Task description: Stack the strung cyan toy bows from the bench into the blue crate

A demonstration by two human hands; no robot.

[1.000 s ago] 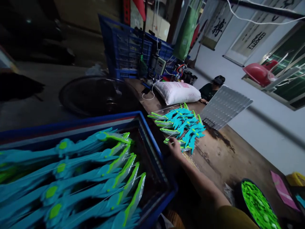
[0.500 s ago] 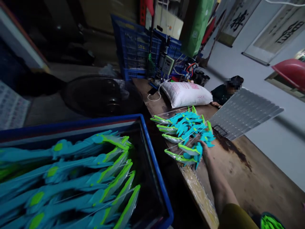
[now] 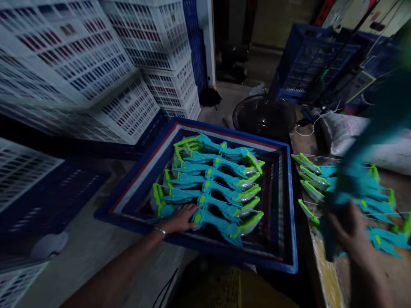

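Observation:
Rows of teal toy bows [image 3: 218, 186] with lime-green tips and thin strings lie stacked in a blue-rimmed crate [image 3: 293, 214]. My left hand [image 3: 181, 219], a bracelet at its wrist, reaches over the crate's near side, its fingers curled over the nearest toy bow [image 3: 213, 220] by its middle. On the right, my right hand [image 3: 349, 224] grips another toy bow [image 3: 356, 158], raised steeply and smeared by motion. Behind and beside that hand, more toy bows [image 3: 316, 190] lie on the workbench [image 3: 393, 278].
White slatted crates [image 3: 77, 55] are stacked at the left. A dark round basin [image 3: 257, 115] stands beyond the blue-rimmed crate. Blue crates [image 3: 317, 60] stand at the back right, and a white sack [image 3: 346, 132] lies on the bench.
The view has swung left, bringing the whole blue-rimmed crate and my left hand into sight. My right hand, earlier at the bows on the bench, now holds one raised.

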